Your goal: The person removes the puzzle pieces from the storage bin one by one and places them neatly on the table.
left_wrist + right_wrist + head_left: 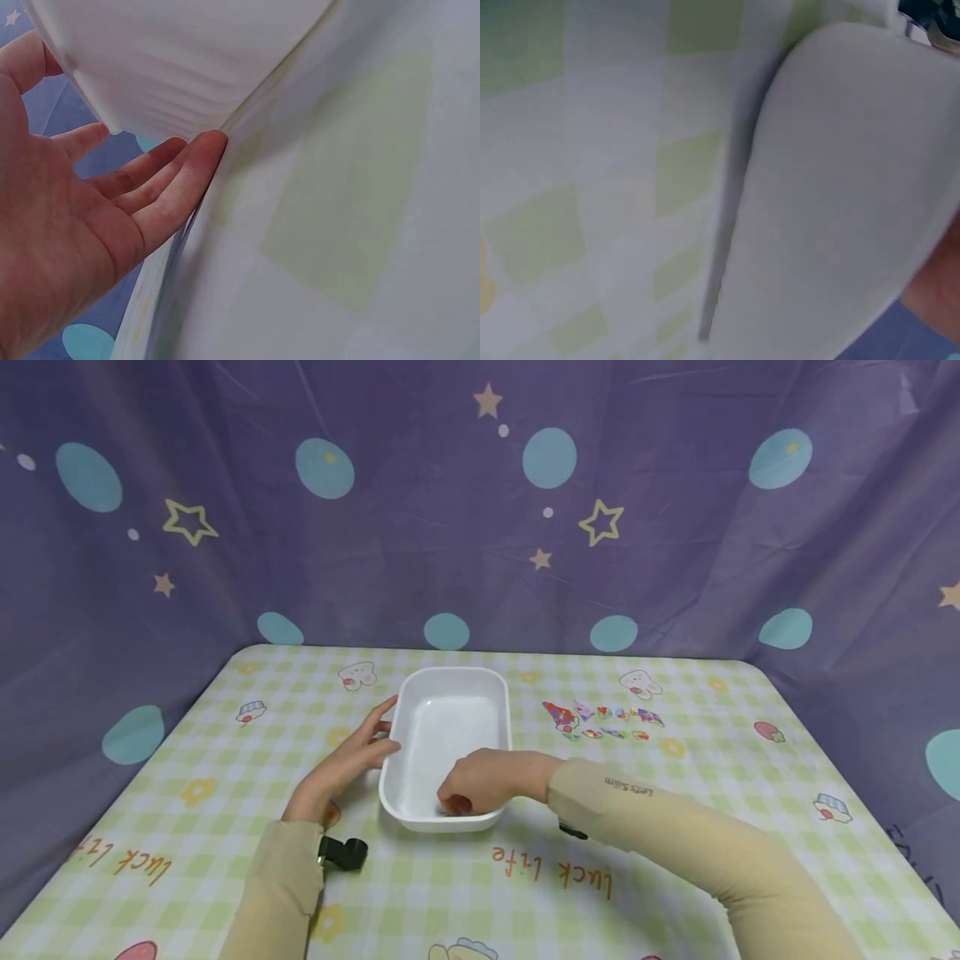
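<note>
A white rectangular tub (450, 727) sits on the table with its long sides running away from me. My left hand (348, 768) steadies its left side; in the left wrist view the fingers (176, 184) are nearly straight against the tub's wall. Over the right rim reaches my right hand (480, 781), its fingers curled down at the tub's near end. A small dark shiny piece (919, 10) shows at the fingertips in the right wrist view; its kind is unclear. Most of the right hand is hidden there by the tub's wall.
Several small colourful flat pieces (560, 716), like shiny stickers, lie in two rows right of the tub. A green-and-white checked cloth (420, 902) covers the table. Behind it hangs a purple curtain (450, 527) with stars and dots.
</note>
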A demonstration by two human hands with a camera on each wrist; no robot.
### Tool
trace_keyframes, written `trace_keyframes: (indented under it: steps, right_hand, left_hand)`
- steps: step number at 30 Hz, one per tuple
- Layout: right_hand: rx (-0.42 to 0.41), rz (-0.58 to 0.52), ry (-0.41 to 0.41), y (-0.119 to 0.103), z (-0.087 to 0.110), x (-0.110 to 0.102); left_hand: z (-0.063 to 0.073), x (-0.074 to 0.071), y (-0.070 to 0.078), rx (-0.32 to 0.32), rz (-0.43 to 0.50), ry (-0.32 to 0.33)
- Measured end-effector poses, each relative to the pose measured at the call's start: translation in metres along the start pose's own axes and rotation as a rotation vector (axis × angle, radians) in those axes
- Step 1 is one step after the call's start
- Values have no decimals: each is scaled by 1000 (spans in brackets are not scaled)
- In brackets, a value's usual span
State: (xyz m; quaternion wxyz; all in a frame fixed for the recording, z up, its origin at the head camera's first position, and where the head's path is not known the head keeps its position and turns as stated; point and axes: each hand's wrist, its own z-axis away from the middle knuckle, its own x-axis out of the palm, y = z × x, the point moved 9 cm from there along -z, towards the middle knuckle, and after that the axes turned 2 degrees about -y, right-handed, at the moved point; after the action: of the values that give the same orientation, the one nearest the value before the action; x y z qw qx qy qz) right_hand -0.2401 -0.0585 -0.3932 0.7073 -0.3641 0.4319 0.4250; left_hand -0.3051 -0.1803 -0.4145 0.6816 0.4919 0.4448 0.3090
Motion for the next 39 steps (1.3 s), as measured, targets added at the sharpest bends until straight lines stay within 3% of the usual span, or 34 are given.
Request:
trace_keyframes:
  steps: [11,16,19,24,30,39]
  right_hand:
    - [-42,-114,4,-9,-26,-2]
    - [-52,-35,33,-13,-32,-6]
    - [-49,-19,45,-12,-33,-7]
    - [-11,-124,50,-5,-34,-5]
    - [10,-175,57,-1,-35,-4]
    - [61,-151,93,10,-29,-9]
  left_hand:
    - [1,0,1,11,5,-1]
    - [-2,-1,1,-2,-7,14]
    - [-3,-2,1,-9,-18,16]
    - [-2,-2,1,-14,-18,5]
    - [-1,-1,0,-9,-5,2]
    - [0,-1,0,8,-5,-11]
